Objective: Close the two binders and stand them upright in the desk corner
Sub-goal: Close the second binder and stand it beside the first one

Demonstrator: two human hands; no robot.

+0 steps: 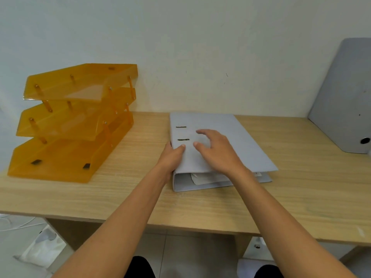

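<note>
One binder (230, 137) flat, spine leftward, lengthwise away

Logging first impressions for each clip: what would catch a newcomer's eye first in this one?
Probably the orange three-tier letter tray at the desk's left, bright against the pale wall. Next, the two hands on the grey binder lying flat mid-desk: the left hand grips its spine edge, the right hand rests spread on the cover. A second grey binder already stands leaning in the right corner.
</note>
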